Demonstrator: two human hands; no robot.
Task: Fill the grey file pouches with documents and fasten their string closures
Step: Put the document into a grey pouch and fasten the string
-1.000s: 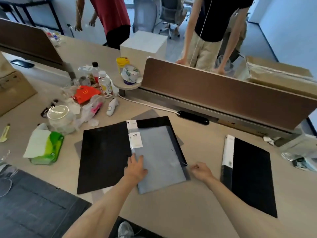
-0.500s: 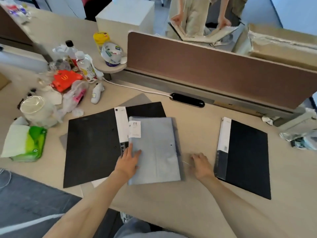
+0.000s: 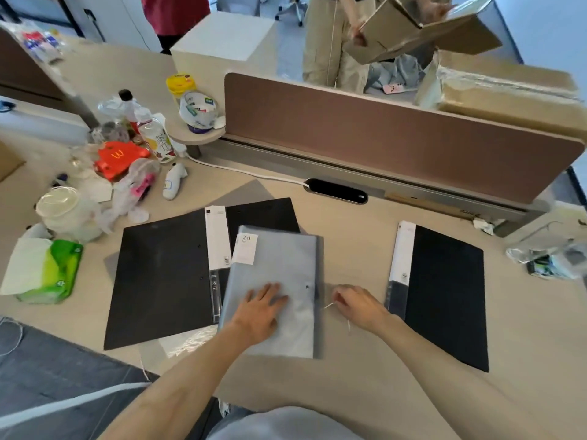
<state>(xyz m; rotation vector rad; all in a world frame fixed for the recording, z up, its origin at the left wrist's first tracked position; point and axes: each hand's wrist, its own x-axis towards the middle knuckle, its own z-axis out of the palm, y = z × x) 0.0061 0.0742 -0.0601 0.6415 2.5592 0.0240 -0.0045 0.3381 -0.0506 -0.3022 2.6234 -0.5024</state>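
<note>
Pinched between the fingertips of the right hand (image 3: 357, 304) is a thin white string (image 3: 330, 304), drawn out sideways from the right edge of the grey pouch (image 3: 276, 271). The left hand (image 3: 259, 308) lies flat and spread on the lower half of that pouch, gripping nothing — just pressing it to the desk (image 3: 349, 242).

That flat palm looks like the right idea. The pouch seems light, thin and floppy, with a smooth skin that would slide about if the string were tugged with nothing holding it. The string itself is fine and easy to lose, so it is best taken near its free end, with the pouch pinned close to the small round button (image 3: 306, 286) it presumably winds around.

The pouch is pale blue-grey, slightly see-through, with a white label reading "20" at its top left corner. It sits in the middle of the desk, overlapping an open black folder (image 3: 162, 281) on its left — a second black folder (image 3: 444, 293) lies apart to the right.
</note>
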